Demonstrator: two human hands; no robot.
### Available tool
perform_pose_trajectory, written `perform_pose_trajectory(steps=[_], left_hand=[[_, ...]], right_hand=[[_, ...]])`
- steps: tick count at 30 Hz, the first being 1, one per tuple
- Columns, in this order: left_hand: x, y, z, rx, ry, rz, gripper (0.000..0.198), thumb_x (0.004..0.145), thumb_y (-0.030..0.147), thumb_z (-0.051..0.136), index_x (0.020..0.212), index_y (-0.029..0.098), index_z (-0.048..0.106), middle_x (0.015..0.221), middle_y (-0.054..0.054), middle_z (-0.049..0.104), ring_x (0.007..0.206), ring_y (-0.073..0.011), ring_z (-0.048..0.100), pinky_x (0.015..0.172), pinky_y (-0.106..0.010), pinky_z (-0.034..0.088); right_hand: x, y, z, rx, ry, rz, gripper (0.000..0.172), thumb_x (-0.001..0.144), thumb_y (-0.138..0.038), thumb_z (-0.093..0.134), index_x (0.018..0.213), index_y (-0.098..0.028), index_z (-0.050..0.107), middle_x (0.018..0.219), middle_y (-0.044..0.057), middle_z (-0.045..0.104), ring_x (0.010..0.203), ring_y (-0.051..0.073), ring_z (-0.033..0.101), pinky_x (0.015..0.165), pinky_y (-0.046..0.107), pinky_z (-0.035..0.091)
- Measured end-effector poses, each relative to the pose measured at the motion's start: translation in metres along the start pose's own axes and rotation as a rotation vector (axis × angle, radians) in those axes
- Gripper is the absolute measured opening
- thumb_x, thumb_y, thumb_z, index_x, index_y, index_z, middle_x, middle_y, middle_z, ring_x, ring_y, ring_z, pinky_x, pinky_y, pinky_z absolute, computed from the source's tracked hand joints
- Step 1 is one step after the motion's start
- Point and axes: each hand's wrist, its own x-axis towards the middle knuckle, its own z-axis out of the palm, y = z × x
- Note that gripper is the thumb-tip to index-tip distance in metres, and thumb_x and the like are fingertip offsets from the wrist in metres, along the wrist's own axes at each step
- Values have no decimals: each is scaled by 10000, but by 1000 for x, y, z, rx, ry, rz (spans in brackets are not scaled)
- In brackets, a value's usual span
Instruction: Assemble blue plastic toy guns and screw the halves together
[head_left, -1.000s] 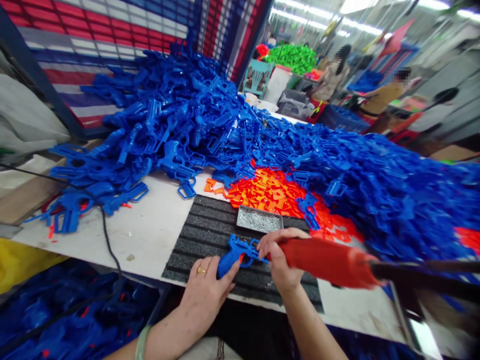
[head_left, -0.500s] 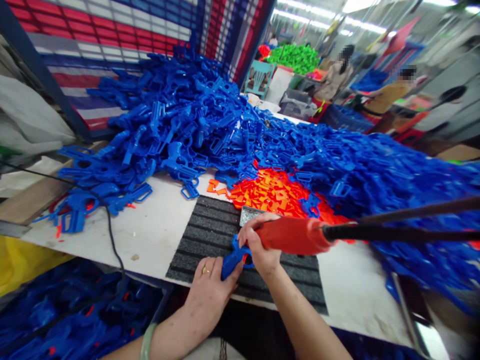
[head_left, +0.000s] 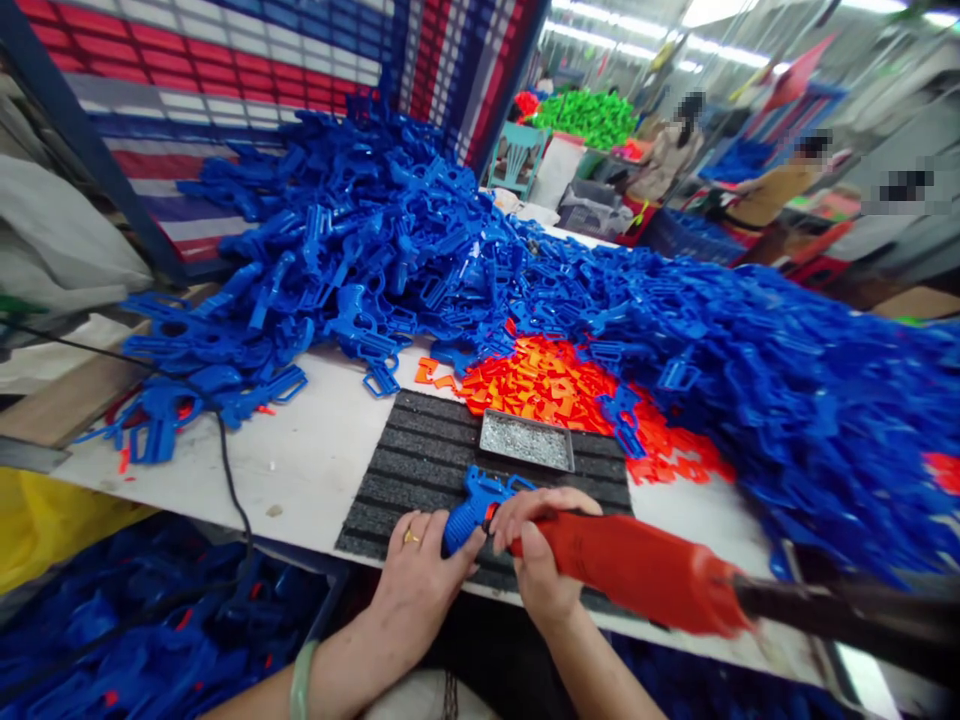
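Note:
My left hand [head_left: 420, 575] is closed around the grip of a blue toy gun [head_left: 468, 520], which lies on a dark ribbed mat [head_left: 397, 455]. In my right hand [head_left: 551, 555] is a red electric screwdriver [head_left: 645, 570], tilted with its rear end toward the right. The tip of the tool is hidden behind my fingers, beside the toy gun. Just beyond the gun, a shallow tray [head_left: 527, 465] holds small silvery pieces, too small to make out singly.
Orange plastic parts [head_left: 547, 385] lie heaped behind the tray. A big pile of blue toy guns [head_left: 390, 230] spreads across the table's back and right. A black cord [head_left: 225, 460] crosses the left side. More blue pieces [head_left: 150, 620] are below the table. People work in the background.
My right hand and the screwdriver have moved right and toward me, uncovering the tray and more of the toy gun. My left hand stays on the grip.

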Motion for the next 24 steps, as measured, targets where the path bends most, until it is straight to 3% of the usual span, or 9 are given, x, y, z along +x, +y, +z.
perform_pose_trajectory(steps=[8, 15, 19, 24], left_hand=[[-1, -1, -2, -15, -21, 8, 373, 872, 255, 623, 1228, 363, 603, 1050, -77, 549, 967, -245, 502, 939, -455, 409], [-4, 0, 2, -57, 15, -9, 297, 865, 379, 640, 1160, 342, 642, 1091, -70, 558, 999, -242, 505, 999, -463, 359], [-5, 0, 6, -1, 8, -3, 246, 828, 277, 683, 1073, 303, 679, 1054, -60, 576, 977, -228, 514, 997, -430, 353], [-5, 1, 7, 25, 13, -30, 345, 830, 226, 656, 1169, 287, 642, 1052, -61, 587, 982, -228, 523, 989, -414, 356]], right_hand=[[9, 2, 9, 49, -114, -174, 220, 885, -202, 519, 1059, -286, 411, 621, -85, 525, 468, 116, 535, 470, 269, 471], [-7, -4, 18, 121, 2, -86, 277, 886, -216, 553, 1105, -311, 413, 671, -71, 558, 516, 136, 557, 525, 314, 521], [-7, -7, 28, 89, -8, -77, 227, 902, -258, 541, 1077, -334, 419, 632, -81, 526, 493, 134, 532, 479, 286, 503], [-4, -6, 29, 61, -104, -121, 235, 883, -231, 529, 1078, -301, 420, 634, -73, 514, 481, 119, 536, 483, 279, 498]])
